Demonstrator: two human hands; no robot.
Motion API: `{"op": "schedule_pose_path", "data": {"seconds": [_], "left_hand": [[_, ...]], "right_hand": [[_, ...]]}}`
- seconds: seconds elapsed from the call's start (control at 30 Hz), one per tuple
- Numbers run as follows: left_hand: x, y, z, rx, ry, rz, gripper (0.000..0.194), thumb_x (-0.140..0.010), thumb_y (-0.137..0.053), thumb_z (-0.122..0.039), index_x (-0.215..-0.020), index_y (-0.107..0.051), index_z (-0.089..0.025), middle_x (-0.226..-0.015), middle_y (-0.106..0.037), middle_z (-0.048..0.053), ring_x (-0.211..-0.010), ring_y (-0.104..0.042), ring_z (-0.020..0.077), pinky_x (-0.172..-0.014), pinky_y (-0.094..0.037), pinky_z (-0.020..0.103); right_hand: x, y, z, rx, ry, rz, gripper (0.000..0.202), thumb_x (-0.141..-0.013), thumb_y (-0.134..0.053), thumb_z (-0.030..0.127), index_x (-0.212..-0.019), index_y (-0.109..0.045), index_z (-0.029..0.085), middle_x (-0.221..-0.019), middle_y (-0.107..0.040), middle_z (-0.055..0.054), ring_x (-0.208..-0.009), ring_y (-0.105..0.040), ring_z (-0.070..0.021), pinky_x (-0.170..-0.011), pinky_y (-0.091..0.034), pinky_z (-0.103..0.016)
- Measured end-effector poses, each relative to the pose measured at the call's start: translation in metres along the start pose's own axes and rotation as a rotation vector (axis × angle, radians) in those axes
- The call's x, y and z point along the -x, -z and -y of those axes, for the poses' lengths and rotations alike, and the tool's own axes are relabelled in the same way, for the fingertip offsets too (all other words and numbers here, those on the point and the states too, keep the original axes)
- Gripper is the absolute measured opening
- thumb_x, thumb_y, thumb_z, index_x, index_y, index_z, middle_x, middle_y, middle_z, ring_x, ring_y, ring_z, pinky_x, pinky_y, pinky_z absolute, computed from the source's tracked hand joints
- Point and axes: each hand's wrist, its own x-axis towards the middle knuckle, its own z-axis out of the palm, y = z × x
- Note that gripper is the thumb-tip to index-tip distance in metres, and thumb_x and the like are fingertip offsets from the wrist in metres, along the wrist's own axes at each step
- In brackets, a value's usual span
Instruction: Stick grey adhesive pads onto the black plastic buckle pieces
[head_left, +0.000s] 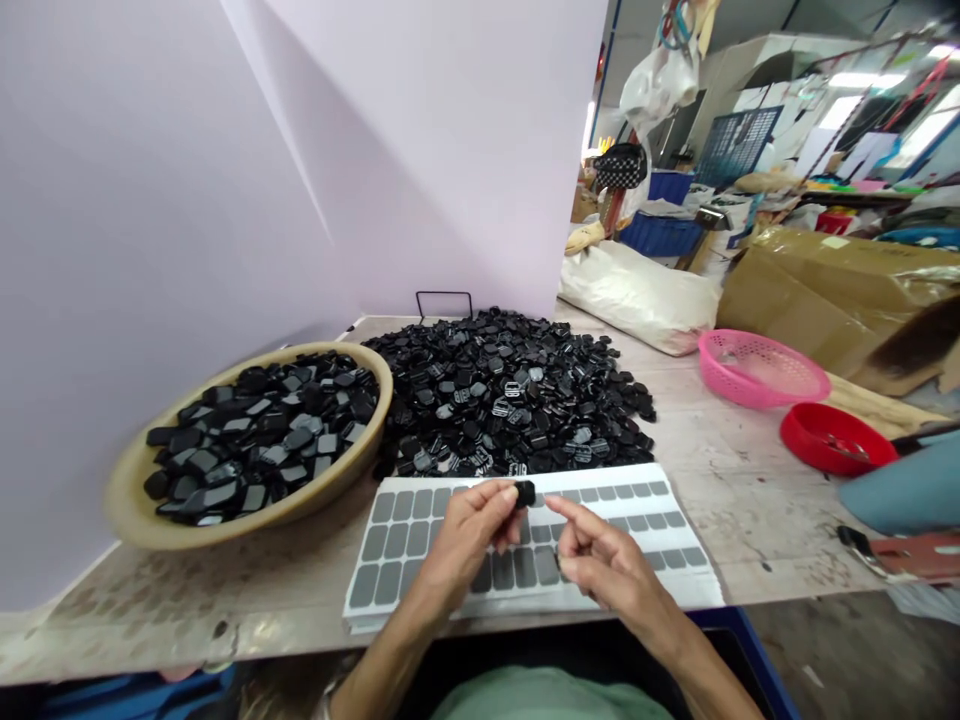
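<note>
Left hand point(471, 525): reached in across the counter's point(750, 480) front edge; a black piece point(526, 494) is pinched between thumb and fingers.
Right hand point(611, 565): index finger extended toward the piece, other fingers curled; whether anything is grasped cannot be told.
Black piece: held above the sheet of grey patches point(694, 588), near the counter's front edge.
Black pile point(510, 390): heaped behind the sheet, toward the back edge.

Black piece point(526, 494) in left hand point(478, 522)
</note>
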Motion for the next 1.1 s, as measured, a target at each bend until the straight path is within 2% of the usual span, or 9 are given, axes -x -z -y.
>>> {"op": "schedule_pose_path", "data": {"seconds": [0.1,0.3,0.4,0.53,0.63,0.7,0.83,0.97,1.1], "left_hand": [[0.006,-0.015,0.01,0.199,0.055,0.087,0.032,-0.082,-0.059,-0.042,-0.092,-0.064,-0.012,-0.06,-0.056,-0.001,-0.049,-0.044,0.0062,-0.047,-0.032,0.018],[0.002,-0.015,0.014,0.264,0.091,0.175,0.035,-0.074,-0.071,-0.035,-0.102,-0.062,-0.015,-0.063,-0.056,-0.002,-0.049,-0.047,0.0063,-0.043,-0.033,0.016],[0.003,-0.019,0.014,0.286,0.106,0.201,0.049,-0.067,-0.078,-0.029,-0.109,-0.059,-0.015,-0.064,-0.054,-0.004,-0.047,-0.045,0.004,-0.042,-0.032,0.015],[0.006,-0.025,0.014,0.306,0.113,0.177,0.044,-0.064,-0.079,-0.025,-0.101,-0.058,-0.014,-0.066,-0.056,-0.004,-0.046,-0.045,0.0025,-0.044,-0.034,0.015],[0.008,-0.027,0.013,0.36,0.122,0.164,0.041,-0.065,-0.078,-0.023,-0.098,-0.054,-0.015,-0.079,-0.063,0.0,-0.05,-0.054,0.0052,-0.045,-0.038,0.016],[0.009,-0.029,0.011,0.38,0.131,0.158,0.042,-0.065,-0.077,-0.021,-0.098,-0.052,-0.016,-0.087,-0.065,0.003,-0.051,-0.058,0.007,-0.045,-0.038,0.016],[0.012,-0.032,0.01,0.367,0.133,0.126,0.041,-0.065,-0.077,-0.02,-0.097,-0.052,-0.015,-0.071,-0.063,-0.002,-0.049,-0.058,0.0083,-0.043,-0.038,0.016],[0.016,-0.035,0.011,0.364,0.147,0.132,0.041,-0.064,-0.078,-0.021,-0.096,-0.052,-0.015,-0.063,-0.06,-0.003,-0.049,-0.058,0.009,-0.042,-0.038,0.016],[0.016,-0.035,0.012,0.376,0.153,0.125,0.042,-0.063,-0.078,-0.021,-0.095,-0.052,-0.015,-0.061,-0.059,-0.004,-0.047,-0.058,0.0089,-0.042,-0.039,0.015]], "right_hand": [[0.0,-0.006,0.004,0.004,-0.01,0.053,0.052,-0.079,-0.057,0.024,-0.131,-0.051,0.023,-0.075,-0.049,0.002,-0.065,-0.044,-0.011,-0.059,-0.036,-0.024],[0.005,0.0,0.005,-0.005,-0.126,0.063,0.053,-0.079,-0.057,0.025,-0.132,-0.05,0.025,-0.075,-0.048,0.003,-0.055,-0.038,-0.0081,-0.049,-0.031,-0.021],[0.007,0.004,0.006,-0.01,-0.144,0.105,0.052,-0.077,-0.057,0.025,-0.129,-0.053,0.024,-0.074,-0.049,0.003,-0.055,-0.039,-0.008,-0.047,-0.028,-0.02],[0.011,0.01,0.007,-0.009,-0.123,0.096,0.043,-0.078,-0.057,0.024,-0.121,-0.058,0.022,-0.073,-0.048,0.003,-0.056,-0.039,-0.0077,-0.046,-0.028,-0.019],[0.015,0.015,0.007,0.058,-0.054,-0.029,0.038,-0.082,-0.055,0.028,-0.119,-0.059,0.021,-0.074,-0.046,0.003,-0.055,-0.039,-0.0078,-0.049,-0.031,-0.021],[0.018,0.015,0.006,0.174,0.022,-0.137,0.035,-0.086,-0.053,0.03,-0.12,-0.058,0.021,-0.078,-0.048,0.002,-0.061,-0.044,-0.0098,-0.055,-0.037,-0.023],[0.02,0.01,0.001,0.473,0.209,-0.321,0.027,-0.09,-0.048,0.029,-0.114,-0.058,0.022,-0.088,-0.055,-0.002,-0.079,-0.053,-0.0161,-0.07,-0.044,-0.028],[0.015,0.002,-0.005,0.682,0.388,-0.332,0.021,-0.092,-0.045,0.023,-0.109,-0.057,0.02,-0.09,-0.057,-0.004,-0.082,-0.055,-0.0168,-0.072,-0.045,-0.029],[0.012,-0.002,-0.006,0.79,0.449,-0.313,0.019,-0.093,-0.043,0.019,-0.105,-0.057,0.02,-0.086,-0.058,-0.004,-0.079,-0.056,-0.0167,-0.069,-0.044,-0.029]]}}
